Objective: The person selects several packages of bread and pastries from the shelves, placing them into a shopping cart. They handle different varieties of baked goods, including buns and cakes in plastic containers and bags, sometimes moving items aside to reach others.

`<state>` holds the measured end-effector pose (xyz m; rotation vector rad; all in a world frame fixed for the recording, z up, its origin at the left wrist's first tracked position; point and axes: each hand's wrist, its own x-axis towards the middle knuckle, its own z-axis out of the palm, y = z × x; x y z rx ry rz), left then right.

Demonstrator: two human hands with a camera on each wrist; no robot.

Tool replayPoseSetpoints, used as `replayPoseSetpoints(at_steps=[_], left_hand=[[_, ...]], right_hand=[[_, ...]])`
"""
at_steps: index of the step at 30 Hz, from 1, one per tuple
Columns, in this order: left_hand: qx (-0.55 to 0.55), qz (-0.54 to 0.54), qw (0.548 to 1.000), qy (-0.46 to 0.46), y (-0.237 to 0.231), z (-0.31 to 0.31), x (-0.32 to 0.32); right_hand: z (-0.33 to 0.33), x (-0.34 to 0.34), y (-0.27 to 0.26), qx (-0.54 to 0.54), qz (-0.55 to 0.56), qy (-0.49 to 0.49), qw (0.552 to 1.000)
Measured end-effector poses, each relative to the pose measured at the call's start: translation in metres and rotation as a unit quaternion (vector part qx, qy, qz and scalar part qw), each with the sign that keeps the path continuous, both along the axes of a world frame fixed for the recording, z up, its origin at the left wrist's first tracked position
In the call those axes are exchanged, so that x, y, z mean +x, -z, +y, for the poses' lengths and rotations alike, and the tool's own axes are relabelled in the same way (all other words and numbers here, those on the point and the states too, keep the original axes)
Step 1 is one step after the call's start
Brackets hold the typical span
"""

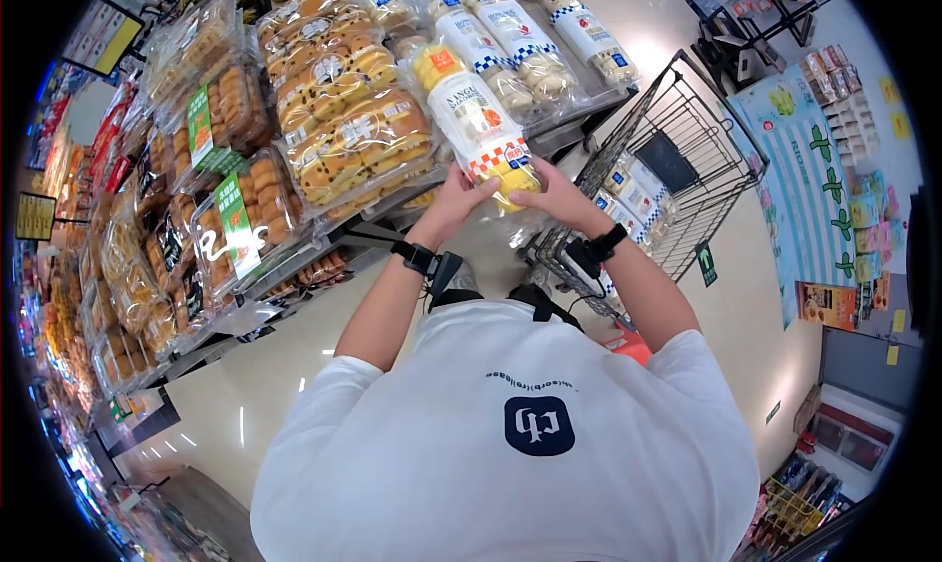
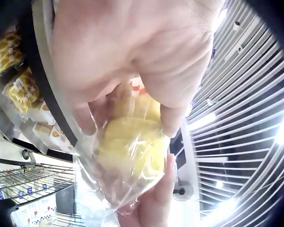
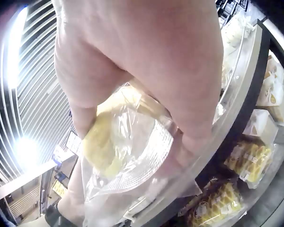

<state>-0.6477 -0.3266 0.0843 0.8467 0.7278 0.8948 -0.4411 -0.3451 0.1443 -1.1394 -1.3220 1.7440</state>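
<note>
A clear plastic pack of yellow buns (image 1: 473, 115), with a white label and an orange-and-white checked band, is held between both hands at the edge of the display. My left hand (image 1: 455, 203) grips its near end from the left, thumb on top. From the right, my right hand (image 1: 566, 199) holds the same end. In the left wrist view the left hand's fingers and thumb sit on either side of the yellow buns (image 2: 132, 142). The right wrist view shows the bag's crimped end (image 3: 154, 158) beneath the right hand; some fingertips are hidden behind the plastic.
White-labelled bun packs (image 1: 520, 37) lie on the display beyond the hands. Bagged breads (image 1: 358, 135) and boxed pastries (image 1: 265, 194) fill the shelf to the left. A wire shopping cart (image 1: 721, 199) stands at the right, with several white-labelled packs (image 1: 628, 194) inside.
</note>
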Motion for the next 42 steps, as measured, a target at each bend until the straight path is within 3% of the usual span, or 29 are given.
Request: replayPoseSetpoints(at_steps=[3,5,7,8,9,11,12,15,16,17,18,19,21,23,25,27,29,31,35,36,37,38,39,40,42], left_hand=[[-0.044,0.023,0.997,0.053,-0.008,0.007,-0.004],[-0.01,0.002,0.997,0.078,-0.003,0.002,0.006],[-0.043,-0.106,0.99,0.078,-0.002,-0.003,0.018],[-0.046,-0.108,0.989,0.095,0.001,0.002,0.017],[-0.05,-0.143,0.987,0.053,0.005,0.013,0.009],[-0.058,-0.176,0.982,-0.028,-0.012,0.028,0.006],[-0.071,-0.29,0.954,0.019,-0.009,0.029,-0.005],[-0.07,-0.173,0.982,-0.019,-0.008,0.03,0.003],[-0.076,-0.172,0.982,-0.004,0.002,0.032,0.008],[-0.075,-0.078,0.994,0.035,0.014,0.032,0.015],[-0.071,0.018,0.995,0.073,0.026,0.032,0.022],[-0.072,0.022,0.994,0.084,0.021,0.027,0.036],[-0.121,0.015,0.989,0.084,0.005,0.012,0.073],[-0.111,0.036,0.987,0.109,0.022,0.011,0.101],[-0.164,0.019,0.981,0.099,0.032,0.011,0.135],[-0.177,0.038,0.977,0.111,0.042,0.016,0.17],[-0.131,0.032,0.987,0.083,0.034,0.012,0.22],[-0.124,0.051,0.988,0.081,0.041,0.016,0.268],[-0.009,0.134,0.984,0.117,0.078,0.052,0.367],[0.132,0.293,0.943,0.082,0.095,0.064,0.39],[0.27,0.434,0.858,0.04,0.108,0.081,0.415],[0.141,0.315,0.928,0.141,0.107,0.099,0.435],[0.139,0.32,0.926,0.144,0.118,0.113,0.455],[0.137,0.356,0.915,0.134,0.132,0.128,0.477],[0.132,0.401,0.899,0.117,0.128,0.13,0.5]], right_hand=[[-0.012,0.019,0.006,0.084,-0.045,0.052,0.994],[-0.021,0.025,-0.015,0.04,-0.016,0.057,0.997],[-0.031,0.037,-0.024,0.059,-0.04,0.05,0.996],[-0.038,0.046,-0.033,0.034,-0.052,0.047,0.997],[-0.047,0.054,-0.037,0.031,-0.057,0.072,0.995],[-0.065,0.075,-0.044,0.062,-0.103,0.015,0.993],[-0.075,0.086,-0.054,-0.009,-0.078,0.006,0.997],[-0.102,0.129,-0.046,-0.023,-0.142,0.016,0.99],[-0.113,0.146,-0.036,-0.028,-0.153,0.021,0.988],[-0.127,0.159,-0.028,-0.032,-0.152,0.034,0.987],[-0.141,0.171,-0.02,-0.068,-0.098,0.074,0.99],[-0.152,0.183,-0.014,-0.102,-0.042,0.114,0.987],[-0.175,0.207,-0.001,-0.082,-0.069,0.152,0.982],[-0.194,0.231,0.021,-0.151,0.055,0.286,0.945],[-0.211,0.255,0.041,-0.153,0.124,0.324,0.925],[-0.225,0.277,0.061,-0.126,0.322,0.447,0.825],[-0.217,0.293,0.073,-0.102,0.35,0.49,0.792],[-0.202,0.309,0.097,-0.037,0.195,0.649,0.734],[-0.159,0.388,0.122,-0.064,-0.018,0.692,0.719],[-0.148,0.414,0.137,-0.051,-0.064,0.692,0.718],[-0.131,0.439,0.147,-0.051,-0.06,0.693,0.716],[-0.115,0.458,0.155,-0.054,-0.137,0.691,0.708],[-0.101,0.471,0.166,-0.059,-0.214,0.683,0.696],[-0.084,0.485,0.177,-0.061,-0.213,0.682,0.697],[-0.056,0.495,0.201,-0.046,-0.322,0.635,0.701]])
